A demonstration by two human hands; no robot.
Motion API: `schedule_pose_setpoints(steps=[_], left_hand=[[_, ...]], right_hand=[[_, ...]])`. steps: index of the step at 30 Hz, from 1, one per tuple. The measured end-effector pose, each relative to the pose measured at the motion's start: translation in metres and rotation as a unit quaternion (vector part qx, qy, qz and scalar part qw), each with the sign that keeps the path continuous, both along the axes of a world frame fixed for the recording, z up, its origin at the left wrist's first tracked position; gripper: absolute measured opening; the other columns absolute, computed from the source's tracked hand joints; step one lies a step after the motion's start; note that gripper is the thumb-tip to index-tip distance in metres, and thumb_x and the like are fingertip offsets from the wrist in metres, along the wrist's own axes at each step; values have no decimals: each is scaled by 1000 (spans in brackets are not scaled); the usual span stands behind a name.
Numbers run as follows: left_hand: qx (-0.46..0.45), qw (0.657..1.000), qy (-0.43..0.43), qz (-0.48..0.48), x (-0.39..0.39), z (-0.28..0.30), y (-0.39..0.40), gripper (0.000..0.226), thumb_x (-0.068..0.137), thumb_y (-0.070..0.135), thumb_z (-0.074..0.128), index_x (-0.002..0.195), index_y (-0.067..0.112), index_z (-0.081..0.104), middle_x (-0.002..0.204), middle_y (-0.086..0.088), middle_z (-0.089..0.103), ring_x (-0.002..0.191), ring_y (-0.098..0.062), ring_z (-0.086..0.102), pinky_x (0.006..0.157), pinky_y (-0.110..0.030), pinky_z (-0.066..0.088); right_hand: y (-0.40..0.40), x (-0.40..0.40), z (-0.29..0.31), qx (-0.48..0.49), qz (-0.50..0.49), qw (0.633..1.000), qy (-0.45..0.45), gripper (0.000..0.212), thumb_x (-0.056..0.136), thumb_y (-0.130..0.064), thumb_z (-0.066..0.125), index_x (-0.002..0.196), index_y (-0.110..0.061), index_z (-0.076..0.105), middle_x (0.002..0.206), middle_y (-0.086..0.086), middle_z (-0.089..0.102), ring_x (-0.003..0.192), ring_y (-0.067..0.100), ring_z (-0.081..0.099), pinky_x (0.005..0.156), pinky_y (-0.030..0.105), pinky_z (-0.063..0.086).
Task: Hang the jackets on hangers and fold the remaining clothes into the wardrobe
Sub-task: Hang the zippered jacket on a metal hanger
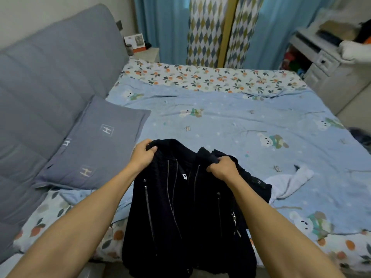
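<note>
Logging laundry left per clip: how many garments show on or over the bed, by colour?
Black: 1, the jacket, held up by left hand and right hand.
White: 1, a garment lying on the bed.
Total: 2.

Bed (220,121) carried blue bear-print quilt (230,117) over floral sheet (200,77). Grey pillow (96,145) lay left of quilt; white garment (289,181) on quilt's right part.
</note>
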State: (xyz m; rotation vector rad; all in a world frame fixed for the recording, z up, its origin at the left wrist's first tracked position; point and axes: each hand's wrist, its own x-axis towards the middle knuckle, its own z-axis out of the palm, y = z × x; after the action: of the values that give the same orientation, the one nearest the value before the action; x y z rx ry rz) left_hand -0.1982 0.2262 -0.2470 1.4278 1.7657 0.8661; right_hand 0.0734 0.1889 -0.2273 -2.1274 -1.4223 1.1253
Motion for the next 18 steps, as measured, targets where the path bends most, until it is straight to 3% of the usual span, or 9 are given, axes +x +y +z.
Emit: schedule_pose_setpoints(steps=[2, 4, 6, 8, 9, 12, 13, 15, 18], left_hand=[[12, 999, -47, 4, 1, 6, 17, 15, 93, 7, 59, 86, 20, 61, 82, -1, 63, 81, -19, 59, 77, -31, 45], [41, 992, -115, 17, 4, 14, 30, 17, 94, 5, 60, 87, 20, 62, 80, 1, 64, 74, -10, 61, 70, -22, 46], [45, 984, -172, 10, 5, 22, 36, 13, 92, 5, 63, 94, 18, 63, 80, 0, 66, 68, -6, 62, 64, -17, 48], [-14, 980, -195, -33, 7, 25, 41, 17, 89, 12, 70, 103, 19, 64, 84, -3, 68, 69, -11, 66, 62, -18, 51], [-54, 984, -156, -66, 8, 25, 44, 19, 87, 16, 73, 104, 20, 66, 87, -3, 70, 71, -13, 68, 63, -19, 53], [-115, 976, 69, -174, 14, 19, 49, 13, 88, 22, 72, 98, 14, 73, 90, -7, 74, 83, -20, 71, 74, -28, 54], [-108, 973, 86, -185, 16, 20, 50, 11, 90, 22, 70, 95, 13, 74, 89, -6, 74, 83, -21, 70, 75, -29, 53], [-81, 976, 40, -197, 24, 31, 54, 8, 95, 20, 64, 94, 17, 72, 88, -1, 73, 82, -15, 69, 75, -26, 51], [-17, 980, -24, -199, 34, 50, 75, 12, 97, 17, 61, 103, 20, 71, 98, 2, 73, 92, -12, 68, 87, -28, 51]], right_hand=[[13, -12, 5, 79, -45, 996, -5, 9, 73, -10, 60, 78, -3, 59, 67, 5, 58, 61, 24, 55, 56, 29, 43], [27, -17, 14, 124, -74, 989, 12, 12, 71, -10, 57, 81, -4, 58, 70, 6, 59, 63, 26, 56, 56, 30, 43], [37, -17, 21, 131, -52, 989, 35, 9, 74, -10, 58, 79, -7, 51, 72, 6, 55, 62, 23, 51, 53, 27, 38], [43, -11, 23, 114, -10, 993, 25, 16, 76, -9, 61, 77, -10, 45, 71, 5, 51, 61, 21, 47, 52, 28, 34], [44, -8, 21, 107, 5, 994, 18, 16, 77, -8, 61, 78, -10, 45, 71, 5, 50, 62, 21, 47, 53, 29, 34], [45, 0, 15, 117, 1, 993, 21, 14, 74, -3, 58, 73, -10, 45, 67, 4, 49, 61, 22, 47, 53, 29, 34], [47, 1, 16, 127, -12, 991, 30, 16, 72, -2, 56, 69, -11, 43, 64, 4, 47, 58, 22, 45, 52, 28, 32], [56, 3, 26, 153, -48, 986, 49, 15, 66, -3, 52, 65, -13, 41, 60, 4, 43, 55, 21, 39, 51, 29, 30], [79, 6, 47, 207, -64, 975, 45, 13, 66, -3, 49, 64, -12, 40, 60, 3, 42, 54, 20, 37, 50, 29, 29]])
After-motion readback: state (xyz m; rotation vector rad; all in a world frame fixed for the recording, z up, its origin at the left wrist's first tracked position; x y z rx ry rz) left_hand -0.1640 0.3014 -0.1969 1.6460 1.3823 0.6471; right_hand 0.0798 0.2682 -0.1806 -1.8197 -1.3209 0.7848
